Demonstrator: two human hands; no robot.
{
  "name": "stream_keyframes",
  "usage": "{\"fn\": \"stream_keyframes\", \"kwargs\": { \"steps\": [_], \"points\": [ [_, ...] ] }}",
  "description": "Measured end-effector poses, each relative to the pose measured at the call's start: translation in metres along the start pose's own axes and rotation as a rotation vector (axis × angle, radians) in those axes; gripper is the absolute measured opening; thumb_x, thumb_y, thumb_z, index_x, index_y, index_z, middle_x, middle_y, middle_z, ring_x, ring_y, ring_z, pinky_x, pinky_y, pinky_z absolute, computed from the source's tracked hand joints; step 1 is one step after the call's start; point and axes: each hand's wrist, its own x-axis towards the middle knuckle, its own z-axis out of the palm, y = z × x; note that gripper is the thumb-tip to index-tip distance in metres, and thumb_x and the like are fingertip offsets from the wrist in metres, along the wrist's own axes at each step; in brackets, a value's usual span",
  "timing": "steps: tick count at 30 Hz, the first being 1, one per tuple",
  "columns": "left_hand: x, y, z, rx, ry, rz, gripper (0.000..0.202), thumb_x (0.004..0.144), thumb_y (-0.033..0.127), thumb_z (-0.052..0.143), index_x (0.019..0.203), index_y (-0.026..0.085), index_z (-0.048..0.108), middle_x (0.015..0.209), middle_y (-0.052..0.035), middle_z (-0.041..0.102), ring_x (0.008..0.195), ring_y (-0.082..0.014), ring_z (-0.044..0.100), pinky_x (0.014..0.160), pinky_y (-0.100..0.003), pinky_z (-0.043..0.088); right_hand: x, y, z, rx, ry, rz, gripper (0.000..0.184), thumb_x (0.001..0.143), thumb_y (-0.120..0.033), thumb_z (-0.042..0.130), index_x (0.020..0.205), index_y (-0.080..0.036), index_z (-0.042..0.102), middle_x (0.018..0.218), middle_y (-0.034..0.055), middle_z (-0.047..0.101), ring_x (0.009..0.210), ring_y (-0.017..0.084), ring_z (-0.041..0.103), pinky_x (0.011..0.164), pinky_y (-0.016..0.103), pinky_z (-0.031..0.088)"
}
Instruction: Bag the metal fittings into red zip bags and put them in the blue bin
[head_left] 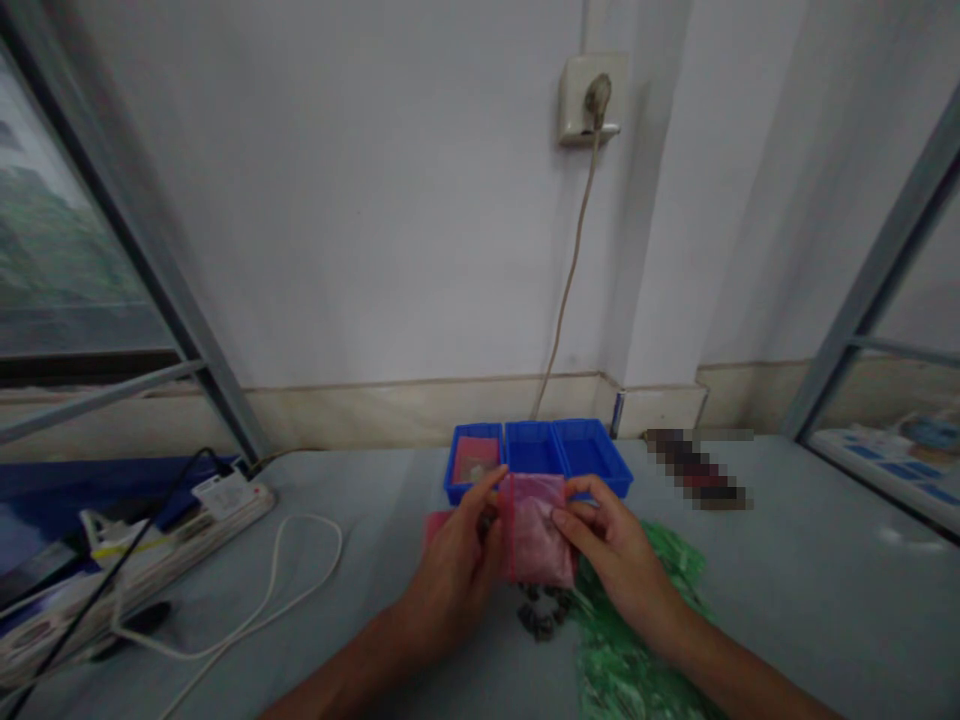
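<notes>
A pink, see-through zip bag [536, 535] is held up between my two hands, its darker pink strip on the left side. My left hand [461, 550] pinches the strip side, and my right hand [607, 530] grips the opposite edge with thumb and fingers. Whether anything lies inside the bag I cannot tell. Just below it on the table are several small dark pieces [544, 615]. Green plastic wrap [637, 650] spreads under my right hand and forearm. Another pink item [435, 524] shows partly behind my left hand.
Behind my hands stands a blue three-part tray [592, 425], with a pink bag [476, 455] in its left compartment. A power strip [247, 500] and a loose white cable [277, 605] lie on the left. A cord [574, 265] hangs from the wall socket. Metal frames rise on both sides.
</notes>
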Motion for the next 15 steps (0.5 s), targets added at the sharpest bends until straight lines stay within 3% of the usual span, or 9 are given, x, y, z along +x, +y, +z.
{"fn": "stream_keyframes", "kwargs": {
  "steps": [3,7,12,15],
  "points": [
    [0.0,-0.002,-0.002,0.103,-0.073,0.118,0.052,0.107,0.007,0.042,0.153,0.03,0.054,0.136,-0.0105,0.063,0.124,-0.0233,0.063,0.108,-0.04,0.054,0.001,0.0,-0.001,0.048,0.037,0.004,0.051,0.086,-0.063,0.084,0.108,-0.026,0.056,0.066,-0.0073,0.061,0.06,0.015,0.056,0.057,0.023,0.043],
    [0.004,-0.001,-0.003,0.133,-0.049,0.139,0.054,0.099,0.003,0.054,0.144,0.03,0.063,0.133,-0.0097,0.062,0.123,-0.0242,0.061,0.106,-0.039,0.054,0.001,0.001,-0.002,0.059,0.038,0.008,0.051,0.088,-0.061,0.084,0.114,-0.028,0.055,0.069,-0.007,0.064,0.061,0.015,0.058,0.058,0.022,0.044],
    [0.008,0.01,-0.006,0.066,-0.029,-0.032,0.02,0.106,0.026,0.063,0.119,0.027,0.078,0.116,-0.0083,0.062,0.102,-0.0229,0.063,0.089,-0.034,0.056,0.0,-0.001,-0.001,-0.005,0.018,0.002,0.047,0.092,-0.065,0.077,0.116,-0.026,0.063,0.068,-0.0057,0.063,0.055,0.014,0.056,0.051,0.022,0.042],
    [0.01,0.011,-0.005,-0.007,0.001,-0.146,0.027,0.111,0.041,0.059,0.107,0.022,0.079,0.104,-0.0068,0.064,0.092,-0.0217,0.062,0.084,-0.033,0.055,-0.001,-0.004,0.001,-0.044,0.037,-0.014,0.051,0.097,-0.073,0.064,0.095,-0.022,0.069,0.071,-0.0011,0.063,0.056,0.014,0.055,0.049,0.023,0.042]
  ]
}}
